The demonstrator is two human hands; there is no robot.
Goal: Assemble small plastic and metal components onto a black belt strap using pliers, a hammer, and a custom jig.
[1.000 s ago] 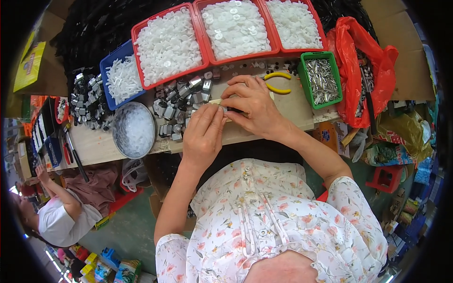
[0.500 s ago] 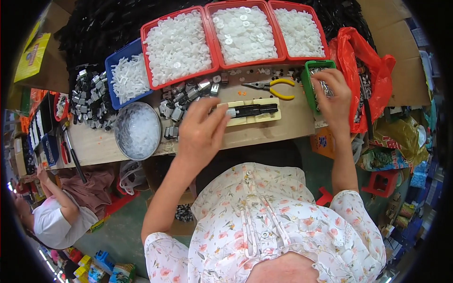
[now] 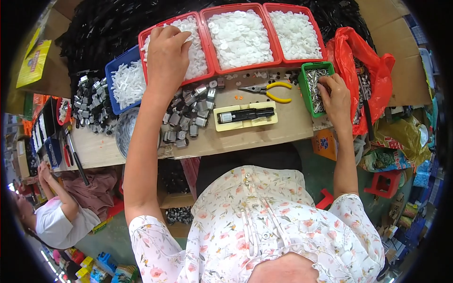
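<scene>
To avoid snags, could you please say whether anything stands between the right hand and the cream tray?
Yes: the left wall of the green bin; the yellow-handled pliers lie near the cream tray too.

There are three red trays (image 3: 250, 68), seemingly one bowl (image 3: 126, 128).

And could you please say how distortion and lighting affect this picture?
Head view: black fisheye rim, the co-worker near it appearing tilted; head view: white pieces in the middle red tray look very bright; head view: silver parts in the green bin glint.
</scene>
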